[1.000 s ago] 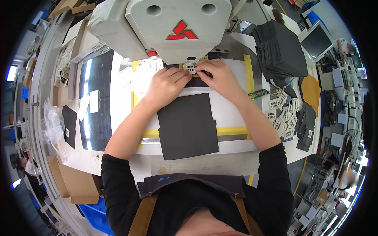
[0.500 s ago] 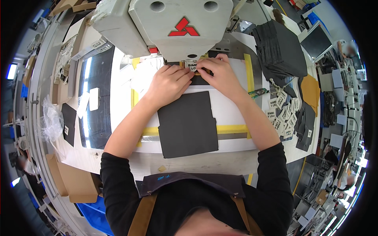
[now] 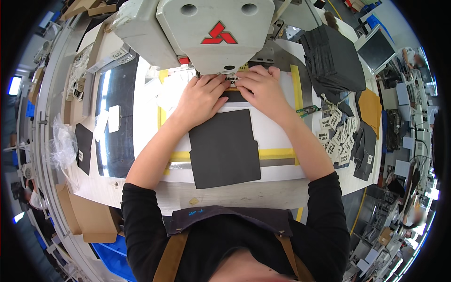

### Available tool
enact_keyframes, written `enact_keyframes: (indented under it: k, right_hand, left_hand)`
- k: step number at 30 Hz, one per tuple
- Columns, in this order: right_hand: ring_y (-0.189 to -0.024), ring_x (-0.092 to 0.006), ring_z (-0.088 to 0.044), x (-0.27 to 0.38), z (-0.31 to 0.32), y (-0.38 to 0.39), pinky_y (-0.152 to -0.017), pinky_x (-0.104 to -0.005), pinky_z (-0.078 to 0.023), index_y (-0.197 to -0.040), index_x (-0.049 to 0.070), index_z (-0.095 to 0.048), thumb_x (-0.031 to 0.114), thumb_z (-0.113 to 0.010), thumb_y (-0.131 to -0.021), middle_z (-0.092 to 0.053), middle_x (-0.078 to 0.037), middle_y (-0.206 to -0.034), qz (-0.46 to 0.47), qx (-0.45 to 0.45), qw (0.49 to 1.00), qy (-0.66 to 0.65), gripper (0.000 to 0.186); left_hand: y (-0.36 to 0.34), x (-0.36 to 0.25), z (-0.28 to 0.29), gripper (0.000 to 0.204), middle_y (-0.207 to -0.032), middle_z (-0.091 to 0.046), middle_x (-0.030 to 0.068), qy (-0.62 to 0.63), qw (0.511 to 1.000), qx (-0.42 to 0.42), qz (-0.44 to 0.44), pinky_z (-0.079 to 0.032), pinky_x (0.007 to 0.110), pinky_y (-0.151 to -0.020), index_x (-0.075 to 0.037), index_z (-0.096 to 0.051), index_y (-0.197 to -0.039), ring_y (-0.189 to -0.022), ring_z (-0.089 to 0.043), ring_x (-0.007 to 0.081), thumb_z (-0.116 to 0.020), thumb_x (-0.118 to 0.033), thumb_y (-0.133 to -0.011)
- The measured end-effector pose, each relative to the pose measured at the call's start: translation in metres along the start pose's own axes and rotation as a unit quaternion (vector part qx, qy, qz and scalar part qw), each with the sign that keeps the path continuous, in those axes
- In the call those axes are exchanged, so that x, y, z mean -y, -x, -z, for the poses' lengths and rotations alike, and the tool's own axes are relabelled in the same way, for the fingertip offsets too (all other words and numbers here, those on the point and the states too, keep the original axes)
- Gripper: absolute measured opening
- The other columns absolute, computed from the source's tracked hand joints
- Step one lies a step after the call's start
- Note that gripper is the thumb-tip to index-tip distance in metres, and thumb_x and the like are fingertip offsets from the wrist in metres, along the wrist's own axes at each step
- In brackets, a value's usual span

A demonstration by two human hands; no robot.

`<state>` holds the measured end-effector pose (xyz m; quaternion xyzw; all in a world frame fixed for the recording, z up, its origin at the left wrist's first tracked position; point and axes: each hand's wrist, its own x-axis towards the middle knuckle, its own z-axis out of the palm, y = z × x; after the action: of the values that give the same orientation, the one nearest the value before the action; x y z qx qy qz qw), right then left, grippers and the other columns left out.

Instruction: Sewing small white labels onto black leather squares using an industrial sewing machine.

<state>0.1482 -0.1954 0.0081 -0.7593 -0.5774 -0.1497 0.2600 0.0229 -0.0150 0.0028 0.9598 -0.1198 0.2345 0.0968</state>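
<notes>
Beneath the head of a grey sewing machine [image 3: 213, 26] lies a small white label [image 3: 231, 81] with dark print, on a dark fabric piece [image 3: 232, 97] with a brown-yellow strip along it. My left hand [image 3: 202, 101] rests at the label's left side, fingers stretched forward and thumb apart. From the right, my right hand [image 3: 264, 91] lays its fingertips on the label's edge, its fingers mostly flat. My hands hide part of the label and the fabric. Nearer to me lies a dark panel [image 3: 224, 149] with stepped side edges, touched by neither hand.
Yellow tape [image 3: 277, 153] borders the white work surface. To the right are green-handled snips [image 3: 308, 111], loose printed labels [image 3: 336, 141] and a stack of dark panels [image 3: 331, 58]. A white phone-like slab [image 3: 113, 118] and clear plastic [image 3: 61, 143] lie at left.
My right hand's fingers have gone from a pinch at the label to lying flatter at its edge. My left fingers have shifted slightly forward. The label sits a little farther right.
</notes>
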Motion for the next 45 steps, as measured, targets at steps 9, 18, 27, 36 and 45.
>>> enact_keyframes:
  k: [9, 18, 27, 36, 45]
  right_hand:
    - [-0.095, -0.0116, -0.059, 0.021, 0.008, 0.009, -0.082, -0.0366, -0.033, -0.094, 0.011, -0.068, 0.019, -0.072, -0.081, -0.070, 0.004, -0.100, 0.039, 0.055, 0.991, 0.112, 0.016]
    - [-0.101, -0.0156, -0.056, 0.021, 0.000, 0.010, -0.091, -0.0385, -0.035, -0.099, 0.011, -0.064, 0.024, -0.072, -0.079, -0.064, 0.000, -0.101, 0.011, 0.038, 0.991, 0.125, 0.025]
    - [-0.119, -0.0172, -0.053, 0.006, -0.007, 0.011, -0.100, -0.0415, -0.030, -0.120, 0.015, -0.063, 0.022, -0.067, -0.087, -0.062, -0.001, -0.123, -0.014, 0.085, 0.996, -0.015, 0.034]
    - [-0.119, -0.0182, -0.051, 0.009, -0.012, 0.011, -0.099, -0.0421, -0.031, -0.125, 0.017, -0.061, 0.019, -0.063, -0.089, -0.058, 0.001, -0.129, -0.007, 0.078, 0.997, 0.001, 0.036]
    - [-0.117, -0.0172, -0.053, 0.009, -0.007, 0.012, -0.099, -0.0415, -0.032, -0.118, 0.013, -0.064, 0.016, -0.063, -0.087, -0.061, 0.000, -0.126, -0.010, 0.060, 0.998, 0.005, 0.031]
  left_hand:
    - [0.003, -0.003, 0.004, 0.036, -0.117, -0.065, 0.0048, -0.027, 0.999, 0.000, -0.024, -0.044, 0.036, -0.091, -0.007, -0.065, -0.115, -0.114, -0.056, 0.0208, -0.069, -0.019, -0.082]
    - [0.003, -0.007, 0.003, 0.037, -0.119, -0.061, 0.0044, -0.027, 0.999, 0.031, -0.007, -0.042, 0.036, -0.091, -0.007, -0.061, -0.119, -0.112, -0.055, 0.0218, -0.066, -0.018, -0.083]
    - [0.012, -0.009, 0.000, 0.053, -0.126, -0.055, 0.0154, -0.064, 0.992, 0.055, 0.097, -0.036, 0.042, -0.103, -0.002, -0.053, -0.130, -0.117, -0.052, 0.0269, -0.063, -0.033, -0.088]
    - [0.016, -0.004, 0.003, 0.071, -0.126, -0.055, 0.0122, -0.132, 0.979, 0.067, 0.141, -0.026, 0.049, -0.111, 0.002, -0.052, -0.131, -0.117, -0.049, 0.0272, -0.057, -0.053, -0.087]
    - [0.013, -0.005, 0.002, 0.070, -0.117, -0.059, 0.0100, -0.105, 0.985, 0.057, 0.124, -0.027, 0.048, -0.109, 0.003, -0.057, -0.124, -0.114, -0.050, 0.0277, -0.058, -0.055, -0.086]
